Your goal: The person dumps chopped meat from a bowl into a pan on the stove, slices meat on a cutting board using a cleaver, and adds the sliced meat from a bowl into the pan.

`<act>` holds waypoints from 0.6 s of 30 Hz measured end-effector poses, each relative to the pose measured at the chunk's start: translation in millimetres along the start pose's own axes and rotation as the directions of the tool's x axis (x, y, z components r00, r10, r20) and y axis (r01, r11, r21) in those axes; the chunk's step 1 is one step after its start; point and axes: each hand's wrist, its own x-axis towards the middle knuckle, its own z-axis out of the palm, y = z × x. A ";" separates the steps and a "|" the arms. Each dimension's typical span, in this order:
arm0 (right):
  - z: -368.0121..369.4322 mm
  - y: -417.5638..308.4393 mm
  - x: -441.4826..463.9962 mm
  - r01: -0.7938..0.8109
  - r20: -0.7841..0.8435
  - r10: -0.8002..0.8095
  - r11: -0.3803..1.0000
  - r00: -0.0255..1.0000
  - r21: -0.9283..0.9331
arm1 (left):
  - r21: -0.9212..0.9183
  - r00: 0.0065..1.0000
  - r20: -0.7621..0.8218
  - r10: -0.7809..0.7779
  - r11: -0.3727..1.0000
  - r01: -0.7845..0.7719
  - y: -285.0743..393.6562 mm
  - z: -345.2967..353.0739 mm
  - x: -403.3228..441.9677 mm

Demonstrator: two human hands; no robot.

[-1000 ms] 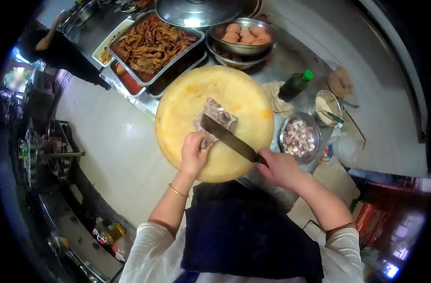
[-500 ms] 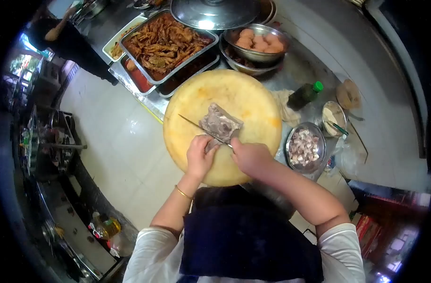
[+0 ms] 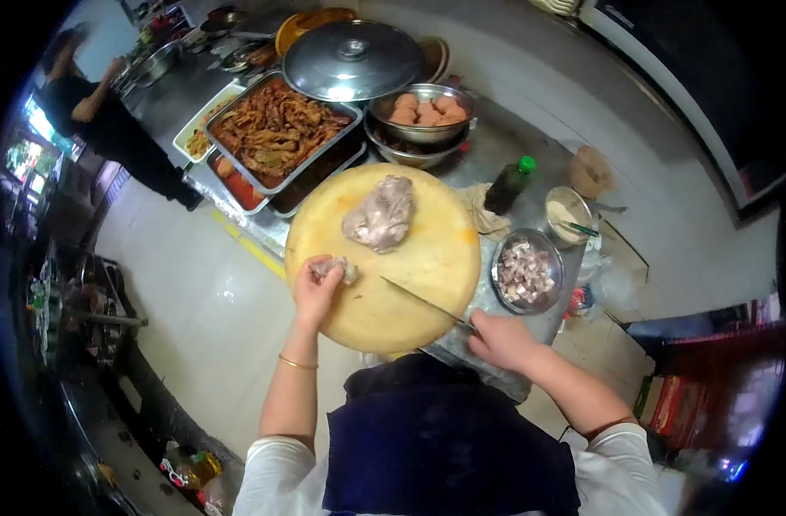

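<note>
My left hand point(image 3: 315, 291) pinches a small piece of meat point(image 3: 346, 272) at the left side of the round cutting board point(image 3: 427, 228). In my right hand point(image 3: 502, 340) is the handle of a knife point(image 3: 423, 301). Its blade points up and left, low over the board's lower half; I cannot tell whether it touches. A larger chunk of greyish cooked meat point(image 3: 381, 213) lies on the upper part of the board, apart from both hands. To the right of the board, a metal bowl point(image 3: 559, 297) holds diced meat point(image 3: 523, 268).
Beyond the board stand a tray of braised food point(image 3: 277, 138), a pot lid point(image 3: 354, 64) and stacked bowls point(image 3: 423, 133). A green-capped bottle point(image 3: 507, 187), a cloth point(image 3: 483, 211) and a powder tub point(image 3: 569, 215) sit at right. Another person point(image 3: 100, 116) stands far left.
The knife has come out of the meat and moved right and down. My left hand has shifted left with a small piece, apart from the larger chunk. The camera view has tilted up.
</note>
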 end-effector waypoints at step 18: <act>59.0 10.4 27.5 0.024 -0.422 -0.006 0.999 0.907 0.036 | 0.421 0.934 0.091 0.345 0.837 -0.350 13.6 25.5 -4.0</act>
